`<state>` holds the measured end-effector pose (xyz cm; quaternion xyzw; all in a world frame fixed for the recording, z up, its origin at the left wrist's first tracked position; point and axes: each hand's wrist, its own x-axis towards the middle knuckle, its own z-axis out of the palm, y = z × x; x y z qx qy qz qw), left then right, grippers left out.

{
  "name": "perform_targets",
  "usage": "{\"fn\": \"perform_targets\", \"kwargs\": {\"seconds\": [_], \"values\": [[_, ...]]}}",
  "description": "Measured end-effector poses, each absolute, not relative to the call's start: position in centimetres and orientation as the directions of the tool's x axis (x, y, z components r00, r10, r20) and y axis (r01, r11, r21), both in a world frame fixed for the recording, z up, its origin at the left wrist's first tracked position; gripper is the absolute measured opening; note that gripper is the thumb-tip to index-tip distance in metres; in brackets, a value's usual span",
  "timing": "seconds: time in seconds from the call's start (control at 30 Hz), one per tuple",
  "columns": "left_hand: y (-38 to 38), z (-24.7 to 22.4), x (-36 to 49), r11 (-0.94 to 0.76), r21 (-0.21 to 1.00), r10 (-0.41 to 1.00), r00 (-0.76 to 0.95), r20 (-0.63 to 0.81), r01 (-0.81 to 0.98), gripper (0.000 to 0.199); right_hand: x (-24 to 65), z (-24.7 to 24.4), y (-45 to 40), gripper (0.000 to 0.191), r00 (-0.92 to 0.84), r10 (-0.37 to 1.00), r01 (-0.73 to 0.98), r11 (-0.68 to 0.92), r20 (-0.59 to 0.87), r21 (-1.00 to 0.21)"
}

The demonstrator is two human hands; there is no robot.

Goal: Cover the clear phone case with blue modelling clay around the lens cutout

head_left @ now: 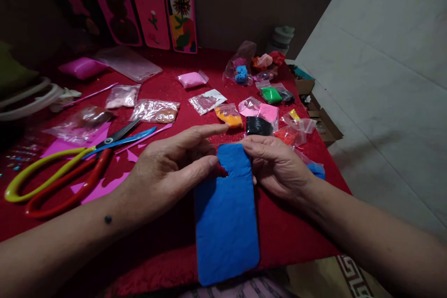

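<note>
A phone case covered in blue clay (226,223) is held upright above the front edge of the red cloth, with a cutout near its top. My right hand (279,165) pinches its upper right edge between thumb and fingers. At its upper left, my left hand (174,163) has its thumb against the case beside the cutout, with the index finger stretched out over the top and the other fingers partly hidden. An orange clay packet (229,116) and a black packet (259,125) lie just behind the case.
Yellow-handled (45,163) and red-handled scissors (94,181) lie at left on pink scraps. Decorated phone cases (150,14) lean at the back. Several clay packets, including a green one (271,95), are spread over the red cloth (293,223). Cardboard boxes (324,125) stand beyond the right edge.
</note>
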<state>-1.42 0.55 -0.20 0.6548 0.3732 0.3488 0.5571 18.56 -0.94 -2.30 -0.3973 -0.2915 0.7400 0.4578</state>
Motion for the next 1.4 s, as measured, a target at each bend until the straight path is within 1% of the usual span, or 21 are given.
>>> {"fn": "perform_targets", "kwargs": {"seconds": [0.13, 0.23, 0.3, 0.37, 0.43, 0.53, 0.63, 0.73, 0.93, 1.03, 1.23, 1.3, 1.4], "values": [[0.8, -0.5, -1.5, -0.132, 0.985, 0.857, 0.512, 0.057, 0.110, 0.025, 18.4, -2.3, -1.0, 0.028, -0.232, 0.912, -0.438, -0.409, -0.339, -0.800], [0.9, -0.5, -1.5, -0.122, 0.988, 0.870, 0.489, 0.059, 0.099, 0.025, 18.5, -2.3, -1.0, 0.028, -0.232, 0.913, -0.449, -0.408, -0.337, -0.795], [0.9, -0.3, -1.4, -0.049, 0.996, 0.893, 0.450, 0.009, 0.077, 0.024, 18.6, -2.4, -1.0, 0.025, -0.244, 0.915, -0.477, -0.401, -0.321, -0.782], [1.1, -0.2, -1.3, 0.058, 0.997, 0.905, 0.419, -0.072, 0.045, 0.020, 18.7, -2.5, -0.9, 0.021, -0.265, 0.919, -0.498, -0.390, -0.292, -0.775], [1.2, -0.1, -1.2, 0.151, 0.988, 0.906, 0.397, -0.147, 0.022, 0.018, 18.7, -2.5, -0.9, 0.021, -0.279, 0.925, -0.508, -0.371, -0.259, -0.777], [1.3, -0.2, -1.0, 0.225, 0.974, 0.903, 0.376, -0.208, -0.001, 0.018, 18.7, -2.5, -0.9, 0.028, -0.320, 0.913, -0.449, -0.381, -0.252, -0.808], [1.1, -0.2, -0.8, 0.264, 0.964, 0.899, 0.370, -0.236, -0.025, 0.016, 18.7, -2.4, -1.1, 0.027, -0.374, 0.878, -0.344, -0.431, -0.300, -0.834], [0.9, 0.0, -0.4, 0.275, 0.961, 0.900, 0.360, -0.247, -0.029, 0.018, 18.7, -2.2, -1.2, 0.025, -0.394, 0.860, -0.289, -0.451, -0.325, -0.844], [0.8, 0.3, -0.1, 0.261, 0.965, 0.903, 0.348, -0.250, 0.017, 0.026, 18.5, -1.9, -1.1, 0.022, -0.383, 0.842, -0.253, -0.492, -0.381, -0.833], [0.7, 0.2, -0.2, 0.225, 0.973, 0.903, 0.366, -0.227, 0.048, 0.024, 18.6, -2.1, -1.2, 0.019, -0.377, 0.850, -0.230, -0.472, -0.369, -0.851], [0.7, 0.2, -0.3, 0.263, 0.964, 0.882, 0.398, -0.251, 0.024, 0.021, 19.1, -2.6, -1.3, 0.021, -0.393, 0.859, -0.176, -0.422, -0.329, -0.889], [0.7, 0.2, -0.4, 0.267, 0.964, 0.879, 0.407, -0.249, 0.015, 0.020, 19.0, -2.5, -1.2, 0.021, -0.393, 0.857, -0.184, -0.429, -0.334, -0.884], [0.7, 0.1, -0.5, 0.265, 0.964, 0.881, 0.409, -0.239, -0.008, 0.017, 18.7, -2.2, -1.2, 0.017, -0.401, 0.851, -0.258, -0.461, -0.340, -0.849]]}}
